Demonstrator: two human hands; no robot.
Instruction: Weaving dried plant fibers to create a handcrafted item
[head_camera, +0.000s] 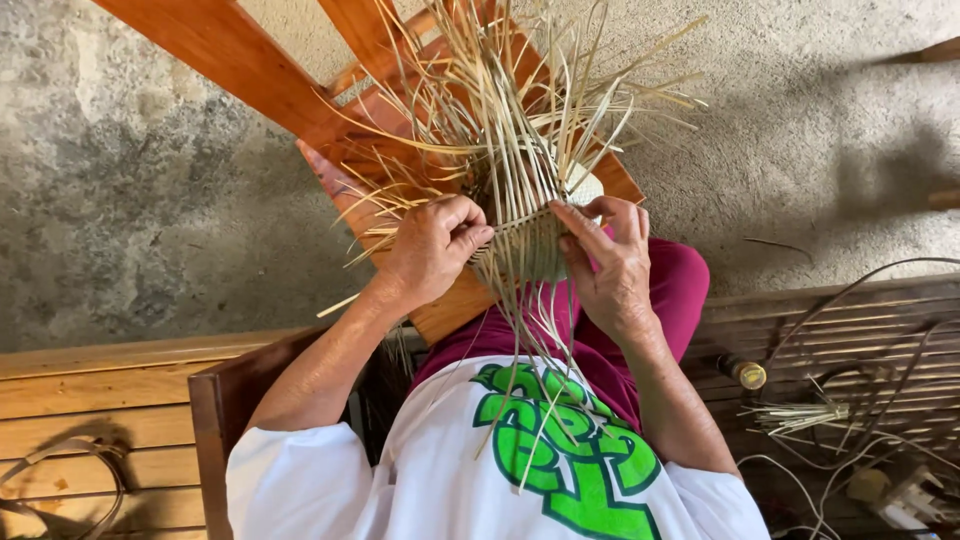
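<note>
Over your lap: the half-woven basket (528, 245) sits on your knee, right in front of the wooden chair (300, 100), and I'll place everything else from that basket.
Left hand: your left hand (432, 248) is on the basket's left side, fingers curled nearly closed, pinching a thin strip at the woven band.
Right hand: your right hand (610, 262) is on the basket's right side, flatter and more open, fingers pressed against the weave; whether it actually pinches a strip, can't tell from here.
Which way it lies: the basket is squarely between both hands, touching both, so neither is really nearer. Left one's got the tighter hold though.
Long axis: the loose strips (520, 90) fan up and away from you past the basket, over the chair, and a few trail back down across your white shirt (440, 470). So the uprights run away-from-you to toward-you, and the woven band crosses them hand to hand.
Off to the side: well right of the basket, a bundle of spare strips (800, 415) lies on the slatted bench (850, 320).
</note>
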